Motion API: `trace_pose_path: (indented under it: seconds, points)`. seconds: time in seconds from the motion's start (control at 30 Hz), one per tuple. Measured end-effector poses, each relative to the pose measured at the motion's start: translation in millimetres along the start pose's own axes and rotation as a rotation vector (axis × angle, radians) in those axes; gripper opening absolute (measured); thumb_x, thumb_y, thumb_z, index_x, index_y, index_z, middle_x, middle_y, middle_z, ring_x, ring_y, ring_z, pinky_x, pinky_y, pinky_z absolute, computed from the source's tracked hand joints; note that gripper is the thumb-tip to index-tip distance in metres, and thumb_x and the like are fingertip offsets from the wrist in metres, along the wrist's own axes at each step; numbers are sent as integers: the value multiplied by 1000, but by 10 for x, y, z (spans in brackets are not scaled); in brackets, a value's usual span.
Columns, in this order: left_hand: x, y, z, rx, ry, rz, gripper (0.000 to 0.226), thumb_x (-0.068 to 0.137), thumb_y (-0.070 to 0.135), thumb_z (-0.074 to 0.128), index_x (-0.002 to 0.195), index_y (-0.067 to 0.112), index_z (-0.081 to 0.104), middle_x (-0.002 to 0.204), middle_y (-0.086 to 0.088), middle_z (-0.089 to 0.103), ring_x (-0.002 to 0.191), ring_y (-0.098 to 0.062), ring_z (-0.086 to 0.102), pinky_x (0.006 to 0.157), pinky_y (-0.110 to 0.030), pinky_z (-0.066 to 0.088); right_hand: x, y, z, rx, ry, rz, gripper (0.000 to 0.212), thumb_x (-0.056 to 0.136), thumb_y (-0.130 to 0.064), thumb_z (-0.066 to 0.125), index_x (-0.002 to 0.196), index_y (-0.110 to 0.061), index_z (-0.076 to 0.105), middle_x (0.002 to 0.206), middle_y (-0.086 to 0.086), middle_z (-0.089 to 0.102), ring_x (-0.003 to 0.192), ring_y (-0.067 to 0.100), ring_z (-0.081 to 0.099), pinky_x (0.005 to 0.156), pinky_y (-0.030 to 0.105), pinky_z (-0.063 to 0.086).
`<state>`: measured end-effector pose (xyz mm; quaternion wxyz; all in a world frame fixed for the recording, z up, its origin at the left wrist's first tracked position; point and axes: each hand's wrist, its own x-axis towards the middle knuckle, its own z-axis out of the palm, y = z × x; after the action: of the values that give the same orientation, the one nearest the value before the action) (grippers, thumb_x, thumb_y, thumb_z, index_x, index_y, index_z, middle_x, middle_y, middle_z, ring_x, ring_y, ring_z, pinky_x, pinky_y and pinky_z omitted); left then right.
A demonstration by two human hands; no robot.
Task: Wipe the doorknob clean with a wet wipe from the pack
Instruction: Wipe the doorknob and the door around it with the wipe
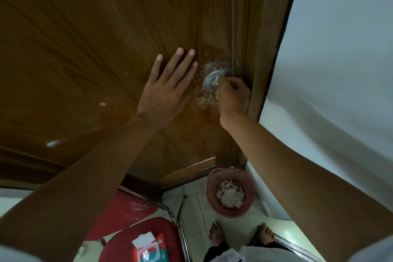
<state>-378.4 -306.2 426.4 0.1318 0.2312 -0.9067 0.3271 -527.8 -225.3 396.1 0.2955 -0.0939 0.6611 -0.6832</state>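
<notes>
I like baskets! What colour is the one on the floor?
The basket is pinkish red, seen in the head view.

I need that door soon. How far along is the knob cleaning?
Done: the wipe pack lies open on the red chair. In hand: the right hand rubs the doorknob with a wipe; the left hand braces the door. Left: binning it in the basket.

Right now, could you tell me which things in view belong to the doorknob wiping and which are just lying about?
In use: doorknob; wet wipe in right hand; left hand on door; wipe pack.
Lying about: red chair; pink basket of crumpled white material.
</notes>
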Motion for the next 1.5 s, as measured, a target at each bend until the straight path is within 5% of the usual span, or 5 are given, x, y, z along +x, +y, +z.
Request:
trace_pose_path:
  seconds: [0.2,0.4,0.8,1.13,1.5]
  points:
    - [2,-45,95,38,26,23,88,92,34,61,161,18,10,170,-7,2,156,-27,-3,123,-48,-12,-80,77,-28,-303,-37,-441,7,83,-23,72,89,-22,68,86,-9,66,79,4,60,62,14,43]
    - [8,-46,125,34,65,20,85,94,31,61,161,18,11,169,-7,4,156,-26,-2,124,-49,-12,75,-74,-64,478,-94,579,42,87,-28,69,125,-17,57,120,10,59,107,29,61,81,36,61]
    - [12,-40,150,26,83,20,85,94,31,62,162,18,11,169,-7,6,156,-27,2,123,-49,-10,88,-114,-24,665,-123,707,26,88,-23,62,113,-16,58,116,11,57,101,27,59,71,31,57]
    - [16,-45,191,17,103,16,85,93,30,61,161,18,12,169,-6,3,155,-24,-10,123,-49,-10,8,261,-74,-708,-22,-842,16,86,-25,68,98,-16,73,109,8,60,100,22,58,80,32,53]
    - [8,-34,146,3,107,23,78,95,27,58,161,17,16,169,-8,9,156,-27,3,123,-49,-9,-83,212,92,-366,76,-473,14,87,-24,69,99,-20,67,115,6,59,92,16,58,69,23,53]
